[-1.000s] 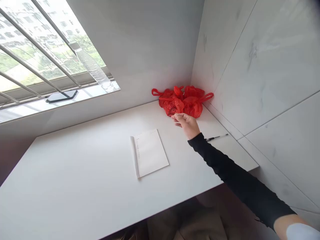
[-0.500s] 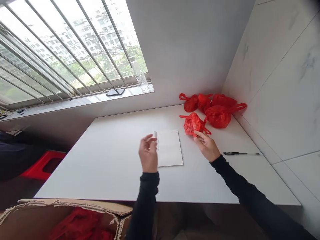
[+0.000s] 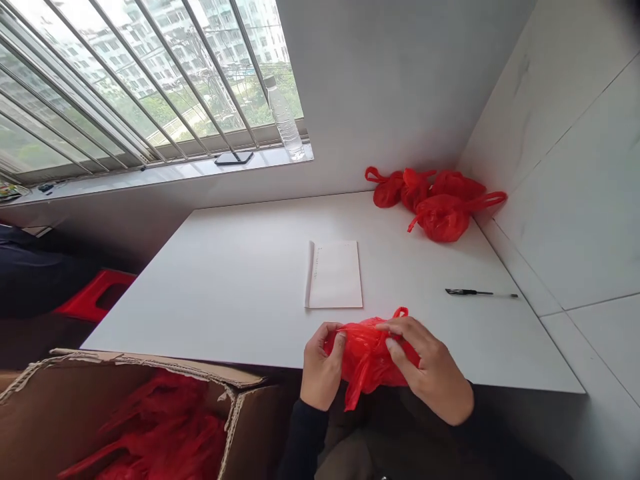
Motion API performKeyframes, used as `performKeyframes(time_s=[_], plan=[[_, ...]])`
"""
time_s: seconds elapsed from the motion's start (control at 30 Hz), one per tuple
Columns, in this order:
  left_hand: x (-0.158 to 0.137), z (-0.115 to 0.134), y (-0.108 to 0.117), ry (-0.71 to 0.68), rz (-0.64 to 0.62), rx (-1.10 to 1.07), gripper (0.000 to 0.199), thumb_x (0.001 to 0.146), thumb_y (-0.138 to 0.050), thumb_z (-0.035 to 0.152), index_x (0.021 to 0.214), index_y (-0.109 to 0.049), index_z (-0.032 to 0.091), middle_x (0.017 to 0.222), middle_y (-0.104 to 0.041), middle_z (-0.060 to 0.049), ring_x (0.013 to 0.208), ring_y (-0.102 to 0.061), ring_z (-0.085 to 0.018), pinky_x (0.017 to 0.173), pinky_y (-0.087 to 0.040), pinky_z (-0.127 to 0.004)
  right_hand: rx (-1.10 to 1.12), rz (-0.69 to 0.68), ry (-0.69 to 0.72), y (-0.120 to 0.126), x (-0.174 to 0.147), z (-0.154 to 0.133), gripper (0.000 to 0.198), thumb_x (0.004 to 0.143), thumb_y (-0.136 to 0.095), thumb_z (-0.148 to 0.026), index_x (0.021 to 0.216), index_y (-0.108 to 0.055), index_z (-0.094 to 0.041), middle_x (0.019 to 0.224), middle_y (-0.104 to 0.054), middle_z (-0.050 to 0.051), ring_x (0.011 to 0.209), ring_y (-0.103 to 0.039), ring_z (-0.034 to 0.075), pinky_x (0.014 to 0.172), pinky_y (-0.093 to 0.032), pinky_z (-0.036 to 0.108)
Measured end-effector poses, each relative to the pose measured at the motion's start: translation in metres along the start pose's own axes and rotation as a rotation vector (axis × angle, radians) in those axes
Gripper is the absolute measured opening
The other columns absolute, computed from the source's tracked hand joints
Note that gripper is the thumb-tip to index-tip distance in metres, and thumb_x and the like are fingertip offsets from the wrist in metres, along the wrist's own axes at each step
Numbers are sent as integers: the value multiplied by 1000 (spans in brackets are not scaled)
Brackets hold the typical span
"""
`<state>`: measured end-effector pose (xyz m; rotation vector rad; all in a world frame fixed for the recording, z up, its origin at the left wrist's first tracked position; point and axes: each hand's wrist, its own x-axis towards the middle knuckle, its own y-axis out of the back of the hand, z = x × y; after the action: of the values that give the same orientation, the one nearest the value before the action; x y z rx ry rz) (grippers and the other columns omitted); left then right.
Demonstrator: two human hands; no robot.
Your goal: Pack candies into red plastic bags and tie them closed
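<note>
Both hands (image 3: 380, 367) grip crinkly red plastic bag (image 3: 367, 353); table (image 3: 240, 293) edge.

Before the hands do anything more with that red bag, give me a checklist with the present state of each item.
1. Both hands on the red plastic bag: ok; left hand and right hand grip it at the near table edge.
2. Bag supported: cannot tell; it hangs partly past the edge of the white table.
3. Bag tied or open: cannot tell; fingers cover its top.
4. Notebook out of the way: ok; it lies apart, behind the bag.
5. Pen out of the way: ok; it lies to the right.
6. Other red bags: ok; piled in the far corner.
</note>
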<state>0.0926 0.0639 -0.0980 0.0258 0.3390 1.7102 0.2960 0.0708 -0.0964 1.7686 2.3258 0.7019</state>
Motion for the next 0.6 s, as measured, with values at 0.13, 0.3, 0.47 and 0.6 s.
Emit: performKeyframes(time_s=[0.13, 0.3, 0.47, 0.6], plan=[[-6, -3, 2, -33, 10, -19, 23, 93, -58, 40, 94, -66, 18, 95, -71, -5, 90, -64, -20, 83, -49, -30, -200, 23, 50, 0, 2, 26, 26, 98, -54, -30, 123, -62, -26, 119, -64, 6, 114, -55, 28, 103, -44, 50], [-12, -7, -2, -57, 14, -42, 23, 92, -59, 39, 95, -67, 18, 95, -71, -6, 90, -64, -20, 83, -50, -30, -187, 7, 24, -9, -5, 28, 16, 100, -54, -33, 112, -64, -28, 107, -66, 3, 104, -57, 26, 96, -46, 47], [-5, -21, 3, -75, 182, -59, 27, 90, -59, 43, 93, -66, 17, 89, -69, -6, 86, -64, -20, 80, -50, -31, -132, 88, -7, 1, -6, 19, 16, 101, -52, -37, 97, -63, -27, 97, -66, 1, 97, -59, 24, 89, -46, 42], [3, -39, 13, -81, 458, -86, 32, 93, -48, 44, 103, -59, 16, 93, -66, -9, 86, -64, -22, 77, -52, -35, -93, 367, -152, 19, -6, 24, 20, 98, -55, -47, 99, -62, -28, 101, -65, 0, 98, -61, 23, 87, -46, 41]])
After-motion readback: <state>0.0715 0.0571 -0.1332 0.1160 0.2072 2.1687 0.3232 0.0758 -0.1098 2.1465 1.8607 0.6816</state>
